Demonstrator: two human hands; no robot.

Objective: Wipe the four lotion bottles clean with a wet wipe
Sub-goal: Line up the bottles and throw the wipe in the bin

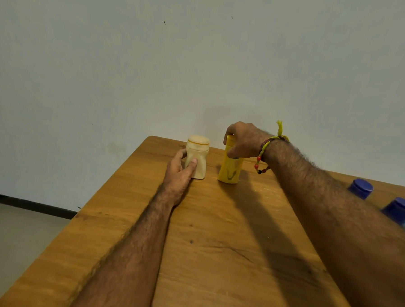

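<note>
Left hand (180, 169) curled around the cream bottle (197, 159), right hand (242, 141) clasped over the yellow bottle (230, 170) (both upright).

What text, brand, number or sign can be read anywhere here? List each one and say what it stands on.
No text can be read in this view.
Yellow bottle under the right hand: a dark mark on its front, too blurred to read.
Cream bottle in the left hand: no print visible.
Two blue caps at the right edge: plain.
</note>
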